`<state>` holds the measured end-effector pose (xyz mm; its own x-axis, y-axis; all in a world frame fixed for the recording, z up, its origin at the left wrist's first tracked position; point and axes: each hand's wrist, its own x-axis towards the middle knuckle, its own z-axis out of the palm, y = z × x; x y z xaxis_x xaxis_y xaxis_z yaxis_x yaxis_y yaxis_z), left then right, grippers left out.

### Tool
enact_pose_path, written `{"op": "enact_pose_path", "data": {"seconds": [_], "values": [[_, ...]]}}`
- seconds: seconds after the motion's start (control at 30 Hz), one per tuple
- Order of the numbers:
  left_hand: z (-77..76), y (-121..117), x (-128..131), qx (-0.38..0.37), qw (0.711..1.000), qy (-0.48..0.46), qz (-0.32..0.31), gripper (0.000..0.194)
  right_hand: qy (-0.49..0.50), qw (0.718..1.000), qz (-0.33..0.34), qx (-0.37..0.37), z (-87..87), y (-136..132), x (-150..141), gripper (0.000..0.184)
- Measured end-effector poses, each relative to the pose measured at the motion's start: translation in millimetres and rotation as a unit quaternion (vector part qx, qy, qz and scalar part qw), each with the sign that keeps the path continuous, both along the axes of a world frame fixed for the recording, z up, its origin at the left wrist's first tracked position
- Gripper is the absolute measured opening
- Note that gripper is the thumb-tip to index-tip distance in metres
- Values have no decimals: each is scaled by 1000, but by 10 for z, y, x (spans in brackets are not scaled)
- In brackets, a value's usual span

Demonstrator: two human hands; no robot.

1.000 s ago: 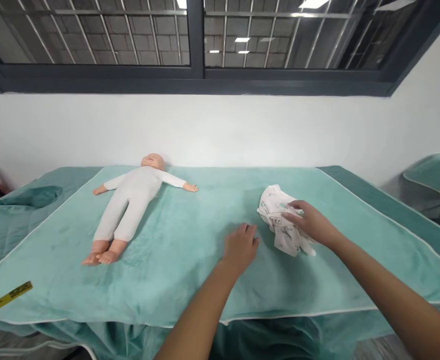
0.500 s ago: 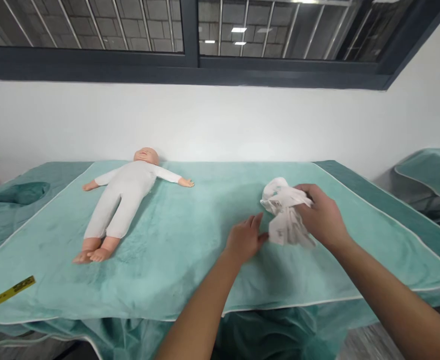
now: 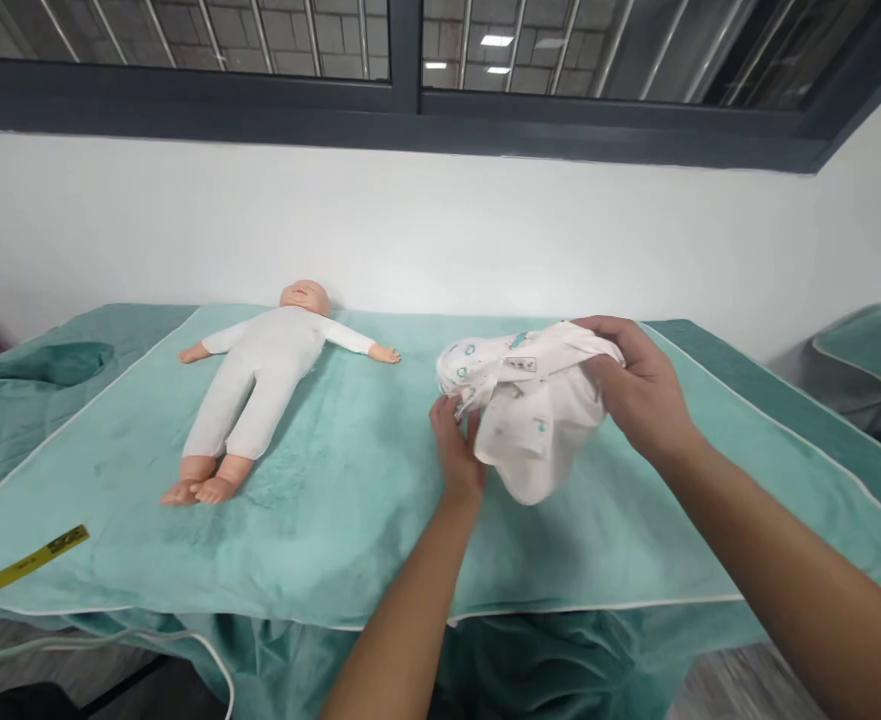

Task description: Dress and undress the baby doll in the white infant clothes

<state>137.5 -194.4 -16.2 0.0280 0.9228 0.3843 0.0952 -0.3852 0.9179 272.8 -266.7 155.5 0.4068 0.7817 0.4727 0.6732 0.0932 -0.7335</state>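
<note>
A: Where is the cloth (image 3: 534,420)?
B: Between the hands, over the right half of the bed (image 3: 350,540). It is white with small teal prints, bunched at the left end, and a loose fold hangs down in the middle.
A: And the right hand (image 3: 642,390)?
B: It has the cloth's upper right end pinched between thumb and fingers. The fingers are bent and closed down on the fabric, with the back of the hand facing up.
A: The left hand (image 3: 459,450)?
B: It is at the cloth's lower left end, fingers pointing up, thumb and forefinger a little apart. The fingertips meet the fabric, but they are partly hidden there, so one cannot tell whether they grip it.
A: What else is on the bed?
B: A doll (image 3: 275,345) in a white suit, to the left of the hands and well apart from them. It lies on its back, head by the wall (image 3: 410,230), arms spread, bare feet together toward the near edge.
A: Anything nearer?
B: A yellow strip (image 3: 27,566) with black marks, at the near left corner.
A: And above?
B: A dark-framed window (image 3: 245,112), with bars showing through the glass.
</note>
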Motion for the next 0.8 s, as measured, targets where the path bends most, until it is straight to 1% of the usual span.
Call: {"op": "enact_pose_path", "data": {"seconds": [0.07,0.1,0.17,0.23,0.3,0.33,0.37,0.4,0.47,0.5,0.57,0.6,0.63,0.67,0.7,0.77,0.8], "values": [[4,-4,-18,1,999,-30,35,23,-14,998,-51,-22,-107,-37,233,34],[3,-8,-23,0,998,-34,43,21,-19,996,-75,-34,-161,-63,345,34],[-6,-20,-26,-5,999,-31,44,21,-12,991,-115,-60,-262,-127,532,34],[-3,-24,-35,-7,999,-27,39,21,9,987,-143,-77,-331,-196,657,34],[56,0,-62,-14,1000,-18,22,20,15,983,-159,-86,-346,-253,735,32],[121,29,-85,-20,1000,-15,9,20,6,982,-166,-92,-326,-274,768,31],[217,70,-114,-26,1000,-16,-2,20,-12,980,-172,-98,-287,-287,803,31],[344,122,-149,-28,999,-21,-11,20,-39,979,-175,-99,-230,-295,841,30],[680,241,-230,-6,999,-39,-8,21,-124,973,-177,-82,-81,-291,915,29],[873,299,-270,23,999,-45,-3,21,-180,965,-178,-62,-4,-284,936,29],[1250,391,-342,77,995,-56,6,22,-302,935,-183,-21,100,-268,899,29],[1411,421,-372,92,994,-62,13,23,-356,917,-179,-5,106,-263,825,30],[1542,440,-398,100,993,-65,13,24,-400,902,-163,5,72,-261,712,31],[1638,448,-422,103,992,-69,13,25,-433,893,-125,5,-5,-263,566,34],[1701,449,-447,101,992,-72,12,25,-446,892,-68,13,-123,-267,398,35],[1752,434,-513,94,993,-77,14,26,-461,883,86,-27,-447,-277,62,41],[1758,424,-559,93,992,-80,19,27,-465,876,120,-34,-628,-280,-72,42]]}}
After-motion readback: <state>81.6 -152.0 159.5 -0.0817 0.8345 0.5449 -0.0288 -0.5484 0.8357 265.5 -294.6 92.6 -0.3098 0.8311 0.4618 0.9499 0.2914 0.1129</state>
